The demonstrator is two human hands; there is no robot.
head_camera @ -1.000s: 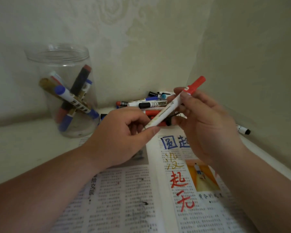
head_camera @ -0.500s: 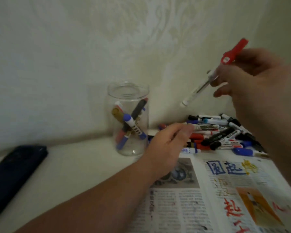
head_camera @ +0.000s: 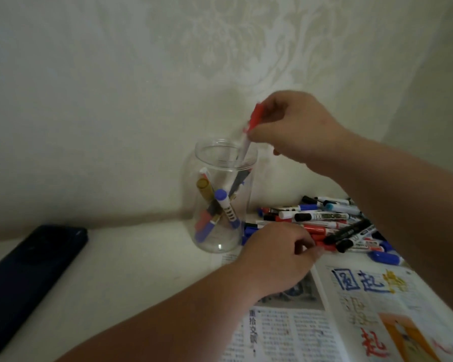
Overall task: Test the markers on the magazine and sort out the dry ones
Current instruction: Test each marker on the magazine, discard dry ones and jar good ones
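red-capped marker (head_camera: 255,118): tip in jar (head_camera: 207,150) mouth | marker pile (head_camera: 324,223): beside open magazine (head_camera: 364,309)

I see a pale cream wall (head_camera: 246,48) with a faint tone-on-tone floral damask pattern across the upper frame. At centre stands a clear, colourless jar (head_camera: 212,146). The raised marker (head_camera: 255,117) above its mouth has a red cap and a white barrel. Inside the jar, the gold-capped marker (head_camera: 203,184) shows beside the blue-capped marker (head_camera: 222,196), whose white barrel carries dark bars; lower ones are red and blue. The marker pile (head_camera: 322,218) at centre right mixes red, blue, black and white. The desk (head_camera: 141,270) is off-white. At lower left lies a dark navy flat object (head_camera: 32,270). The magazine (head_camera: 285,335) at lower right is white with black print, hand-drawn blue, yellow and red characters, and an orange picture.
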